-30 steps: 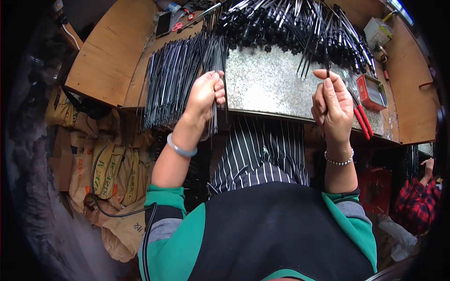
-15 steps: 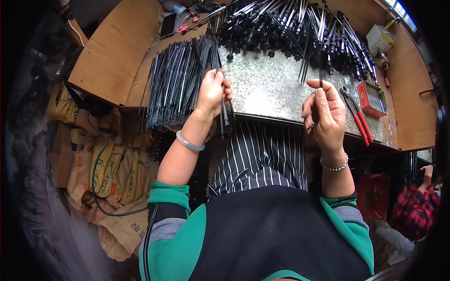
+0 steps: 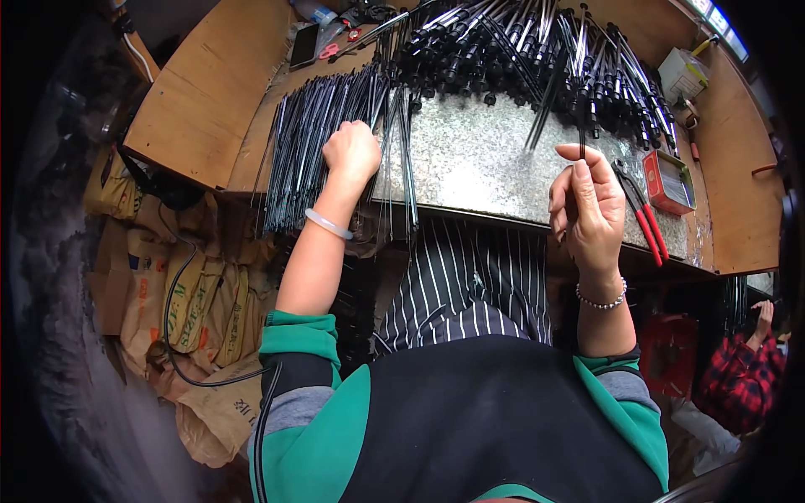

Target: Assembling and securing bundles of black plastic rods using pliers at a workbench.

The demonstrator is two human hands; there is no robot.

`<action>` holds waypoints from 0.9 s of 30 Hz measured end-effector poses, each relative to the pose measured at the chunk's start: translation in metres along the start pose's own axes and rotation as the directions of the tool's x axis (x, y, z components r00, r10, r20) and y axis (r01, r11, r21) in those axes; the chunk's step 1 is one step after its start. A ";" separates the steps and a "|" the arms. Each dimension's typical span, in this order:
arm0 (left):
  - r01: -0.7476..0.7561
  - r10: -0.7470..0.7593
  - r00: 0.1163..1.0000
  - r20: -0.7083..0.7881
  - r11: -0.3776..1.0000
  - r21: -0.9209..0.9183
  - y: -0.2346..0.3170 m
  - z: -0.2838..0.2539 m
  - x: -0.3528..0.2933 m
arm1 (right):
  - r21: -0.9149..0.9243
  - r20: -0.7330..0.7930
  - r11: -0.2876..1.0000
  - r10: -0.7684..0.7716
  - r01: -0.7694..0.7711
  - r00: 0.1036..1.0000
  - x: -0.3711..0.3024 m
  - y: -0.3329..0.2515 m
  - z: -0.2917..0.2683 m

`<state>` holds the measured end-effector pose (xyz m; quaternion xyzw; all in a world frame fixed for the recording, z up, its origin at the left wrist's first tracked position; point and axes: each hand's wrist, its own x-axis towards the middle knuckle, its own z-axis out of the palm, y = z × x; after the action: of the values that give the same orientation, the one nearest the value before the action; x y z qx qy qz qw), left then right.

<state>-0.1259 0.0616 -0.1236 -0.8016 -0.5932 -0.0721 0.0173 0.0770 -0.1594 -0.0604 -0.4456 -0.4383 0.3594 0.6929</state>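
Note:
My left hand (image 3: pixel 352 151) is curled into a fist against the right part of a spread of thin dark rods (image 3: pixel 293 159). Its fingertips are hidden, so what they grip cannot be made out. A few loose rods (image 3: pixel 407 159) lie just right of it, their ends past the table's front edge. My right hand (image 3: pixel 591 205) pinches one slim dark rod (image 3: pixel 582 138) between thumb and fingers, above the table's front edge. The rod points away from me, and its far end merges with the heap of rods with black fittings (image 3: pixel 478 59) at the back.
Red-handled pliers (image 3: pixel 644 218) and a red box (image 3: pixel 668 183) lie right of my right hand. Wooden side boards (image 3: pixel 201 92) flank the speckled tabletop (image 3: pixel 470 159). A phone (image 3: pixel 303 45) and pink scissors (image 3: pixel 329 51) lie far left. Another person's checked sleeve (image 3: pixel 742 377) shows at lower right.
My left hand has moved left and slightly forward, onto the rod spread. Rods that were beside it now lie to its right. My right hand, still pinching its rod, has shifted slightly right.

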 end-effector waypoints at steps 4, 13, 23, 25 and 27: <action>-0.017 0.006 0.991 -0.134 0.997 -0.079 -0.006 0.003 0.009 | -0.014 -0.007 1.000 -0.002 0.002 1.000 0.000 -0.001 -0.004; -0.255 -0.118 0.849 -0.515 0.763 -0.595 0.006 -0.045 -0.006 | -0.026 0.005 0.997 -0.071 0.071 0.997 0.018 0.020 0.012; -0.151 0.265 0.941 -0.212 -0.234 -0.961 0.096 -0.096 -0.066 | 0.189 0.074 0.981 -0.056 0.042 0.996 0.040 0.036 0.035; -0.216 0.274 0.927 -0.257 -0.172 -0.961 0.099 -0.083 -0.065 | 0.193 0.126 0.979 0.040 -0.064 0.991 0.031 0.025 0.031; -0.262 0.261 0.925 -0.277 -0.091 -0.961 0.102 -0.069 -0.065 | 0.209 0.165 0.963 0.138 -0.171 0.977 0.021 0.019 0.024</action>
<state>-0.0533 -0.0378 -0.0582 -0.6679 -0.1930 -0.4682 -0.5454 0.0604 -0.1272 -0.0671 -0.3700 -0.4097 0.4916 0.6735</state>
